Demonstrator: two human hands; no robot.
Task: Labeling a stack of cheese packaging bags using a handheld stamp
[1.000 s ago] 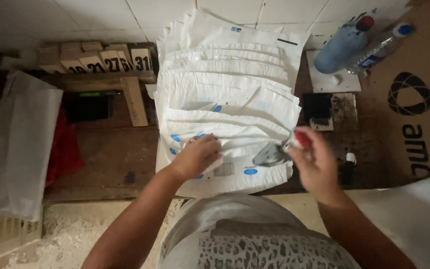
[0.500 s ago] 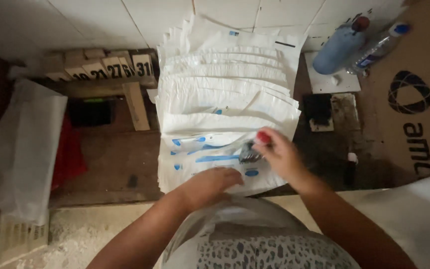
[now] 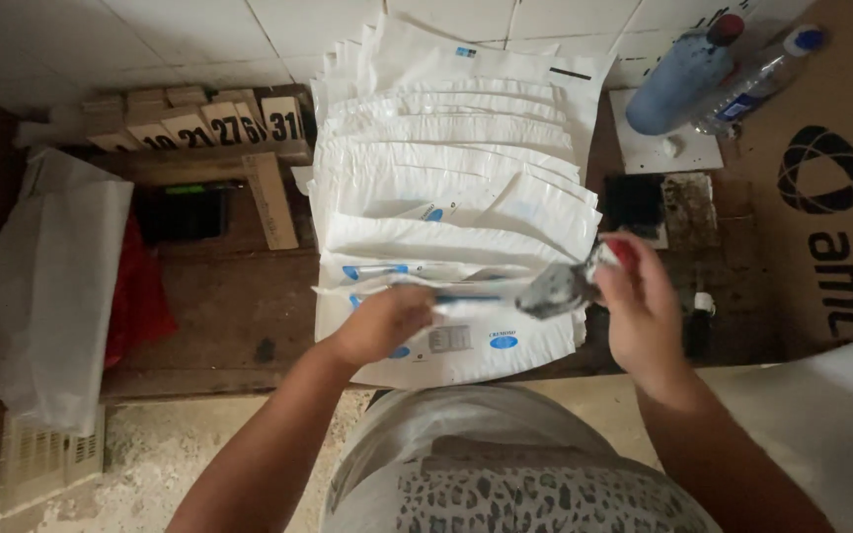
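Note:
A long stack of overlapping white paper pouches [image 3: 446, 158] with blue marks runs away from me on a wooden surface. My left hand [image 3: 382, 321] pinches the raised flap of the nearest pouch [image 3: 466, 345] at its left side. My right hand [image 3: 644, 316] is at the right edge of the same pouch. It grips a small grey tool with a red end [image 3: 557, 286], whose grey tip lies on the flap.
A white plastic bag [image 3: 51, 286] with something red [image 3: 140, 296] behind it hangs at left. Numbered wooden blocks [image 3: 190, 123] stand at the back left. A blue bottle [image 3: 683, 79], a clear bottle [image 3: 762, 74] and a cardboard box [image 3: 831, 178] are at right.
My right hand swept the tool left over the front pouch, then drew back to its right edge. My left hand pulled toward me, then came forward and took the flap.

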